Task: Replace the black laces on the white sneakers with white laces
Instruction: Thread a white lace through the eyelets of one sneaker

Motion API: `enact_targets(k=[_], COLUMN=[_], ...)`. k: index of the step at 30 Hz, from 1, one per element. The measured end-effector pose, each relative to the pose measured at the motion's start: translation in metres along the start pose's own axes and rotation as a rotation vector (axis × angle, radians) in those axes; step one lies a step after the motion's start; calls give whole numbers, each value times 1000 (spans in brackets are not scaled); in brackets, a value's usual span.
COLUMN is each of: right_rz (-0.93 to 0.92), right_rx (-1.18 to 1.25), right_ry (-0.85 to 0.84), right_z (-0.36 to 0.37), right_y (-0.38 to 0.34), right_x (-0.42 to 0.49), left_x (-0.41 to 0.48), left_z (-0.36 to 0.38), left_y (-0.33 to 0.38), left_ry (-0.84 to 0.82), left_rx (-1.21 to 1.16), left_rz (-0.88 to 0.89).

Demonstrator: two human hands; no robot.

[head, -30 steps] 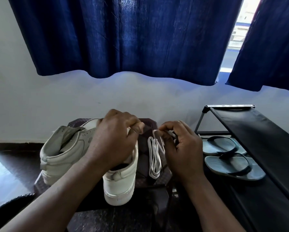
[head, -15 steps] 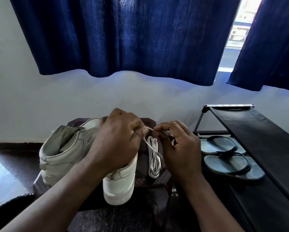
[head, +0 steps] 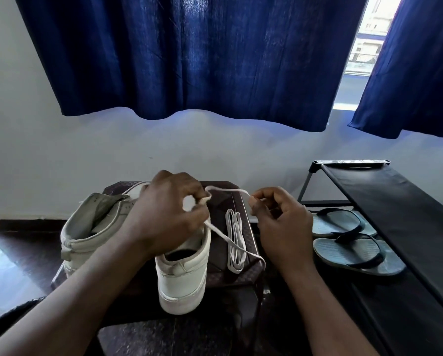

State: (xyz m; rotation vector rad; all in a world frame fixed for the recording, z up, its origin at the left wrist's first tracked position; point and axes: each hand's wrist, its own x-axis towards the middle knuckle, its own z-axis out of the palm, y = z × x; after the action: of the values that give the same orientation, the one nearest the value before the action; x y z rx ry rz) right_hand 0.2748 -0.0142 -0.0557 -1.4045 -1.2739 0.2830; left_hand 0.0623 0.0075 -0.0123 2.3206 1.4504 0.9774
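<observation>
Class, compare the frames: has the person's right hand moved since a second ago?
Yes. The right hand has shifted rightward, off the folded lace bundle, towards the shoe rack, pinching a white lace end.

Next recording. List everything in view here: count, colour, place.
white sneakers: two, white, side by side on the stool.
loose white lace: one, white, strung between both hands, tail trailing over the stool's right edge.
folded white lace: one bundle, white, on the stool right of the sneakers.
stool: one, dark brown, centre.
flip-flops: one pair, grey-blue with dark straps, on the shoe rack's lower shelf.
shoe rack: one, black, right.
curtains: two, dark blue, above.
left hand: grips the loose white lace above the nearer sneaker.
right hand: pinches the lace's end.
</observation>
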Motion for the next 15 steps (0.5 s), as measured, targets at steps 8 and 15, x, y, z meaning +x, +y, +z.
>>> enact_targets(k=[8, 15], right_rz=[84, 298], right_rx=[476, 786], right_ry=[-220, -150], right_z=[6, 9], right_y=[-18, -20], right_x=[-8, -9], left_x=[0, 3], left_z=[19, 22], left_y=[9, 3], left_ry=[-2, 33], left_rx=[32, -4], left_rz=[74, 87])
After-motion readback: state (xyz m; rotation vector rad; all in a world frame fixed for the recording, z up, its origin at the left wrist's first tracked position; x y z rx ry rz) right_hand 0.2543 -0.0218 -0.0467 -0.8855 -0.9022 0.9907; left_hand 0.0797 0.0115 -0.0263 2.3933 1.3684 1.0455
